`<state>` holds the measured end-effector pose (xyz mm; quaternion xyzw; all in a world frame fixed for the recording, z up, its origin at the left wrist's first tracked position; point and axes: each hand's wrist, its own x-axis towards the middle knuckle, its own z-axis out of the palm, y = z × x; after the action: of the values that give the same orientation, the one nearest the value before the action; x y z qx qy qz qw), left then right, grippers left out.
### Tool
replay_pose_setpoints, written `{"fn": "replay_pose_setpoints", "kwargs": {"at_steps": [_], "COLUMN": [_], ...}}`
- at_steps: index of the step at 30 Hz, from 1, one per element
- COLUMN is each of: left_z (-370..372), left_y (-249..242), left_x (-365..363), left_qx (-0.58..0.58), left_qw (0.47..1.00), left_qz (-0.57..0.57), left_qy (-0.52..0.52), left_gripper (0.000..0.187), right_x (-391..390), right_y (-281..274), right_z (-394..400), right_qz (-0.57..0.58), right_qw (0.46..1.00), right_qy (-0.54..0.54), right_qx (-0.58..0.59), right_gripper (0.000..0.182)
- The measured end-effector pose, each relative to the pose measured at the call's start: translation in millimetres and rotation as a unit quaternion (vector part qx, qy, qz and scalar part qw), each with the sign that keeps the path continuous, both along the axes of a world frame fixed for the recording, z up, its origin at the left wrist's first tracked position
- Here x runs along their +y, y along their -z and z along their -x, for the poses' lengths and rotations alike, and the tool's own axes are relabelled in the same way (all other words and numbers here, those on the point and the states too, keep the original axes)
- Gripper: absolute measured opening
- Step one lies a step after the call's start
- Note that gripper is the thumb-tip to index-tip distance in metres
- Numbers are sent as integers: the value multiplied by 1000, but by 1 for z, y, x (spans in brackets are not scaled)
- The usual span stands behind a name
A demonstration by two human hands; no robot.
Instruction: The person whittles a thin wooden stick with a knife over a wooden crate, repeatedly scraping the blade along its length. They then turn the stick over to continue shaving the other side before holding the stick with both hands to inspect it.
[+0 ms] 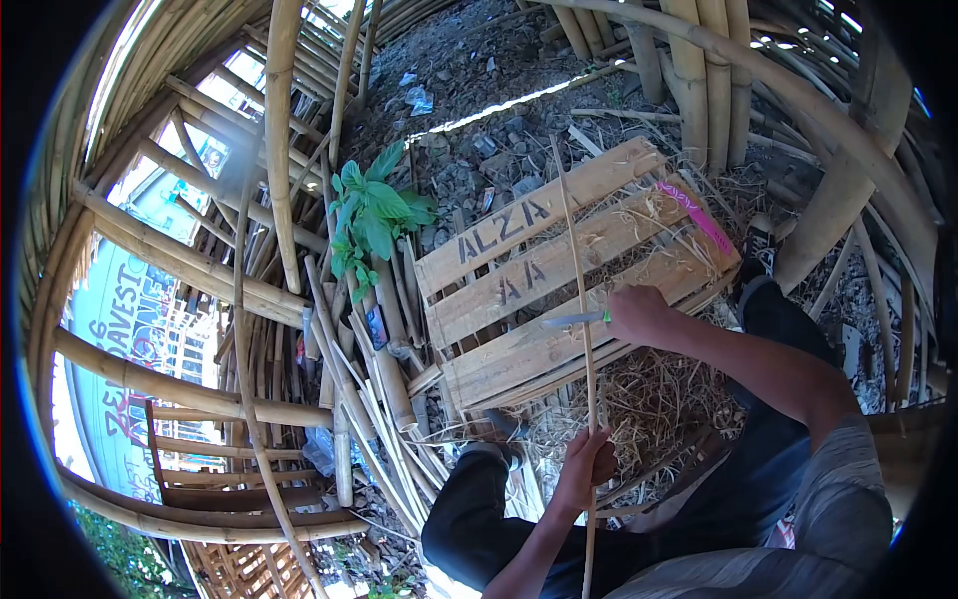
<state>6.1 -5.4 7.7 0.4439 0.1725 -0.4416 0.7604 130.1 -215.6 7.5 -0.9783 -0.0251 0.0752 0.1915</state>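
Observation:
My left hand [586, 467] is wrapped round the lower part of a long thin bamboo strip [576, 255], which runs up across the wooden crate. In my right hand [641, 315] is a knife [574, 319] with a bit of green showing at its handle. Its blade points left and lies across the strip, seemingly against it. Below both hands is the slatted wooden crate [499, 285], marked with dark stencilled letters and a pink patch. Thin shavings [664, 399] lie on the slats and in a heap near my legs.
Several bamboo poles and cut strips [374, 399] lie left of the crate, near a green leafy plant [377, 215]. Bamboo framework [190, 255] stands on the left, thick posts [714, 90] at the upper right. Rubble ground [449, 80] stretches behind.

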Motion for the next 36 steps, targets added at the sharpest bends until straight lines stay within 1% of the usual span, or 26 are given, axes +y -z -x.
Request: {"fn": "replay_pose_setpoints", "kwargs": {"at_steps": [1,3,4,6,10,12,13,15,16,18,21,25,28,30,33,36], "left_z": [0,0,-1,-1,-3,-3,-4,-3,-2,-1,0,-1,-1,-2,-2,-2], "left_y": [0,1,2,4,5,5,4,4,4,5,3,0,1,0,-1,1], "left_x": [0,1,1,2,4,3,1,1,0,0,-1,-1,0,0,0,0], "left_qx": [1,4,7,13,12,11,9,7,4,2,2,7,11,10,15,13], "left_qw": [1000,1000,1000,1000,1000,1000,1000,1000,1000,1000,1000,1000,1000,1000,1000,1000], "left_qz": [-1,-2,-9,-16,-16,-7,-12,-16,-13,-10,1,4,1,-4,-9,-13], "left_qy": [-1,-5,-8,-10,-17,-18,-16,-17,-11,-5,-3,0,1,3,-3,-4], "left_gripper": [25,24,25,25,25,25,25,25,26,27,28,28,29,29,29,29], "right_x": [2,11,16,29,38,36,34,30,27,20,13,17,20,23,27,26], "right_y": [2,9,12,8,0,4,6,-1,0,5,5,4,11,7,11,6], "right_z": [1,11,17,29,37,31,30,24,21,13,6,12,14,17,20,18], "right_qz": [-1,-29,-30,-38,-45,-4,-3,14,14,21,27,-2,-2,-4,-21,10], "right_qw": [1000,997,997,991,985,987,987,993,993,997,997,997,996,994,995,994], "right_qy": [-2,-30,-32,-95,-133,-152,-153,-110,-110,-60,-45,-40,-57,-89,-91,-98], "right_qx": [-1,66,67,89,99,58,57,43,43,36,54,69,69,59,46,45], "right_gripper": [21,22,22,24,22,21,21,20,20,20,21,22,23,23,22,22]}}
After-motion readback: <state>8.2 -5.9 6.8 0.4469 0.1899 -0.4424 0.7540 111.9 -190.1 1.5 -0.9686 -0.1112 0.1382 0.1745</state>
